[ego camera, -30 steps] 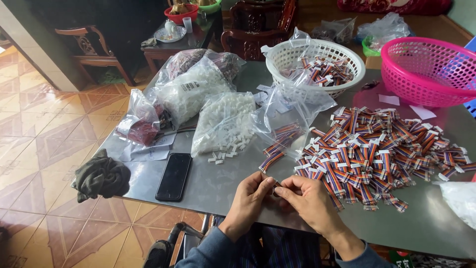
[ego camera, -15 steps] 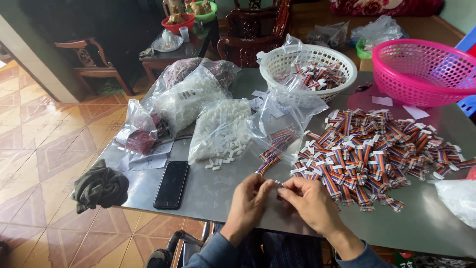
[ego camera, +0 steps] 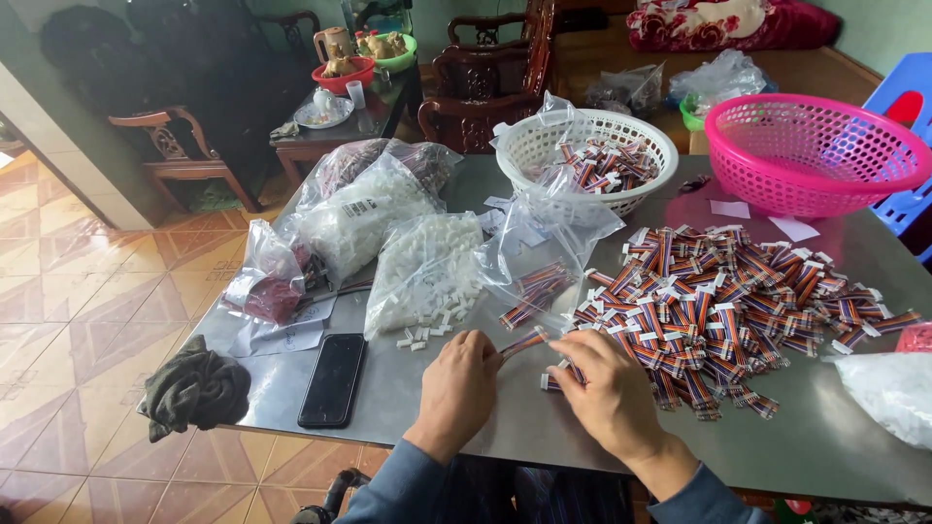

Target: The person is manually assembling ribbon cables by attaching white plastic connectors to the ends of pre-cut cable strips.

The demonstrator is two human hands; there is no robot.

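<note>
Two hands at work: a person seated at a grey metal bench (ego camera: 544, 427) handles short multicoloured ribbon cables, seen from above.
Far left: a dark crumpled cloth (ego camera: 194, 388) lies at the bench corner, a black smartphone (ego camera: 333, 379) flat just beside it.
Bags: clear plastic bags of small white connector housings (ego camera: 424, 272) sit behind the phone, a few housings spilled loose on the bench.
Left hand (ego camera: 456, 383): fingers curled narrow, pinching the near end of one striped ribbon cable (ego camera: 524, 342), which angles up and to the right just above the bench surface.
Right hand (ego camera: 612, 388): fingers bent and closed down by the same cable's lower end; whether they also pinch a connector cannot be told.
Handling: the cable looks light, thin and floppy; judged best taken near its white-tipped end, where it is stiffest.
Right: a large loose heap of finished striped cables with white ends (ego camera: 738, 301) spreads across the bench, touching the right hand.
Behind: a white plastic basket (ego camera: 544, 146) holding more cables, and a pink plastic basket (ego camera: 815, 155) well apart.
</note>
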